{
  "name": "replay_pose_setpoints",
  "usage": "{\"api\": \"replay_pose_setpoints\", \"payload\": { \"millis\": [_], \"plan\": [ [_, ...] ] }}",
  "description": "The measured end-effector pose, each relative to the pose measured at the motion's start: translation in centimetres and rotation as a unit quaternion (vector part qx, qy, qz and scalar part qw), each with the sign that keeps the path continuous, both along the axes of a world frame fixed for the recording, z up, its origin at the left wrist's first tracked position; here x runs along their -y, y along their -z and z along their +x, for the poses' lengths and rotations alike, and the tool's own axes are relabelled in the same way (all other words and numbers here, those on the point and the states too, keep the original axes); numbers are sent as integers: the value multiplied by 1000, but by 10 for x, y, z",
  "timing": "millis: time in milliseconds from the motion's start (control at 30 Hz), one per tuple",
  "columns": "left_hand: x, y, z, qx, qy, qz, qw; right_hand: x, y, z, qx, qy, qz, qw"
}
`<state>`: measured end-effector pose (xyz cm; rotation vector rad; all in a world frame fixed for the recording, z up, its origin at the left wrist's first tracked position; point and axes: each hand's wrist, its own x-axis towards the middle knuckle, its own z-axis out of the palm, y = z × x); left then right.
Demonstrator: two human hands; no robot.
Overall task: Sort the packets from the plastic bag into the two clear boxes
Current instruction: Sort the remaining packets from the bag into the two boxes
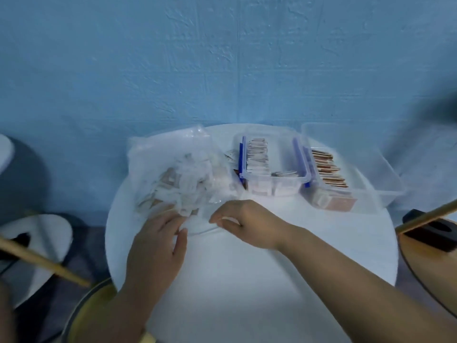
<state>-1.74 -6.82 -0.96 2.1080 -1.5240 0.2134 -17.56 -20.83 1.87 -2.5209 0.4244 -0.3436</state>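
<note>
Pinching crinkly clear plastic bag (173,157) — right hand (249,224).

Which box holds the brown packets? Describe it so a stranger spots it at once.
Start at the round white table. Two clear boxes stand side by side at its far right; take the right box. Unlike the blue-latched box beside it, it holds a row of brown packets.

A round white table (247,280) stands against a rough blue wall (222,58). Dark floor (81,233) shows at left, under cool, even light.
</note>
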Motion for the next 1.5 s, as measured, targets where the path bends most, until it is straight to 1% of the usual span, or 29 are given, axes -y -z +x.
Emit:
{"api": "replay_pose_setpoints", "payload": {
  "millis": [67,200,367,433,500,567,633,733,767,833,900,1000,1067,1100,1200,1233,1300,1333,1400,1433,1500],
  "plan": [
    [-6,2,8,9,-8,21,1000,2,11,11,-19,-6,-35,999],
    [-6,6,17,10,-32,46,998,10,16,29,-24,33,-83,996],
    [16,-2,24,9,-37,82,996,18,18,48,-27,80,-104,991],
    [24,-2,25,36,-10,95,995,20,26,53,-49,97,-102,989],
    [30,0,28,80,6,119,990,21,33,58,-94,107,-103,984],
    [31,1,30,99,31,134,986,21,34,61,-123,114,-130,977],
    [28,-1,31,78,62,105,989,19,28,59,-131,98,-140,977],
    [23,-10,33,15,87,28,996,14,13,48,-114,47,-105,987],
    [26,-13,35,9,90,9,996,13,8,44,-86,46,-104,990],
    [37,-17,39,28,95,-6,995,15,3,42,-21,78,-105,991],
    [51,-19,43,68,95,29,993,21,3,48,-13,107,-99,989],
    [67,-15,50,123,90,126,980,27,14,61,-82,103,-86,988],
    [68,-10,50,141,105,139,975,28,24,64,-131,95,-98,982],
    [65,-9,50,130,120,138,975,26,25,62,-142,96,-103,980],
    [50,-6,48,89,155,106,978,21,17,47,-119,95,-88,985],
    [44,-5,46,56,166,91,980,18,13,41,-105,88,-78,987],
    [34,-6,44,-8,179,61,982,14,8,28,-60,83,-65,993],
    [31,-5,43,-23,177,38,983,12,8,22,-33,90,-61,994],
    [31,-1,43,-26,156,-1,987,12,12,17,16,115,-44,992],
    [33,1,42,-22,139,-1,990,12,15,18,30,125,-35,991],
    [39,2,40,-2,115,48,992,13,21,26,40,134,-44,989]
  ]
}}
